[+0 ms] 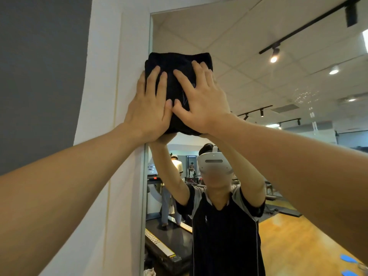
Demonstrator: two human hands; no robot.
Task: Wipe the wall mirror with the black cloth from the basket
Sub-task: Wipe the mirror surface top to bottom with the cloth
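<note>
A folded black cloth [177, 62] is pressed flat against the wall mirror [258, 80], high up at its left edge near the top corner. My left hand [149, 108] lies flat on the cloth's left side, its outer fingers reaching onto the white frame. My right hand [201, 102] lies flat on the cloth's right side, fingers spread and pointing up. The two thumbs touch. Both arms stretch upward. The basket is out of sight.
A white wall strip [111, 136] borders the mirror on the left, with a grey wall [39, 76] beyond it. The mirror reflects me with a headset, a treadmill, other people, ceiling lights and a wooden floor.
</note>
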